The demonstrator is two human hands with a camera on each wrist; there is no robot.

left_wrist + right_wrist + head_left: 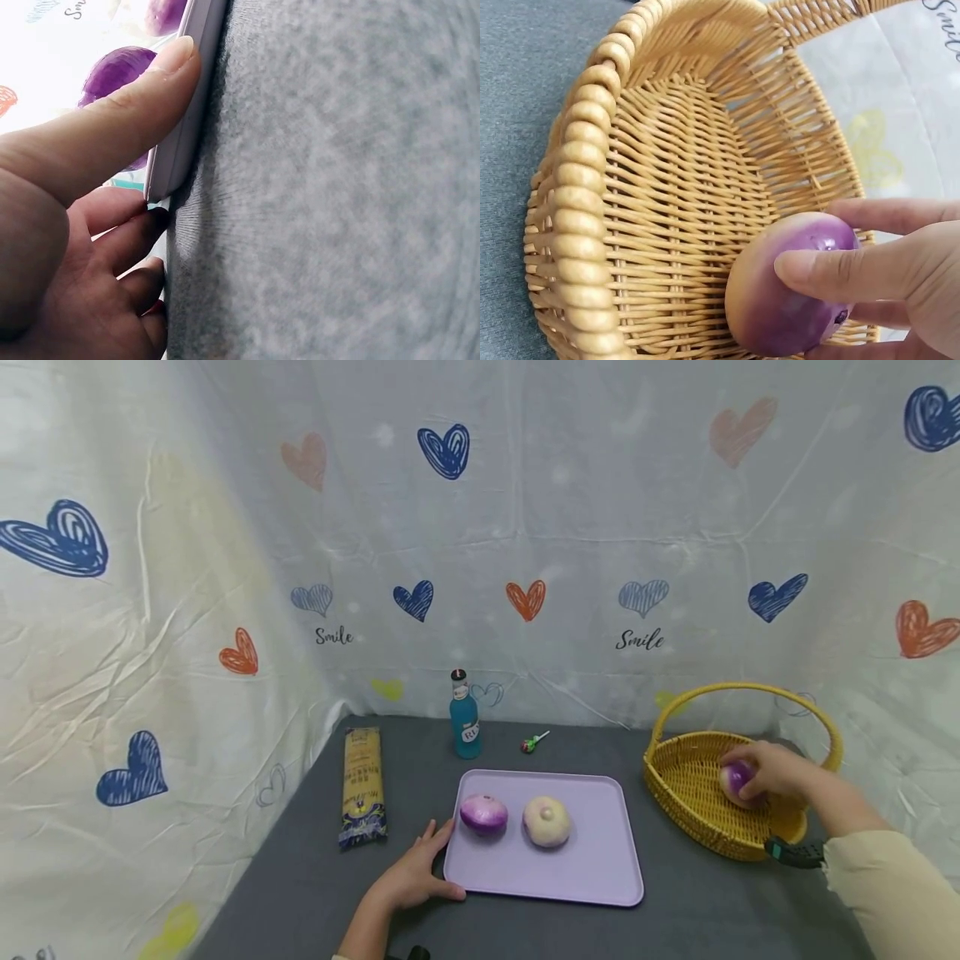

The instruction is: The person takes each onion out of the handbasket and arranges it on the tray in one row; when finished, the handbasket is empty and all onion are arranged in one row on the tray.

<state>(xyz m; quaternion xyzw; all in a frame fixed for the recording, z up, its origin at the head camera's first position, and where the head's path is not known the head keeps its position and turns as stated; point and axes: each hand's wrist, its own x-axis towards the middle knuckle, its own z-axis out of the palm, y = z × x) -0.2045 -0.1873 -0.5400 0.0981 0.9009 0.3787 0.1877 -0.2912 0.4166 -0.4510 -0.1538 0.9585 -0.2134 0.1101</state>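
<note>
In the basket on the right, my right hand [772, 770] holds a purple-and-cream onion [787, 285], with the thumb on its near side and fingers behind. The onion is low inside the yellow wicker basket [585, 195], close over its woven bottom. My left hand [416, 872] grips the near left corner of a lilac tray [600, 843], its thumb at the front rim and fingertips at the left side. On that tray lie a glossy purple onion [483, 814] and a cream round one [547, 822] with a knob facing up.
A yellow-and-blue noodle packet [363, 789] lies left of the tray. Behind it stand a blue bottle [465, 718] and a green-wrapped lollipop [531, 743]. The basket's tall handle [742, 687] arches over it. A heart-printed curtain [480, 543] hangs around the grey table.
</note>
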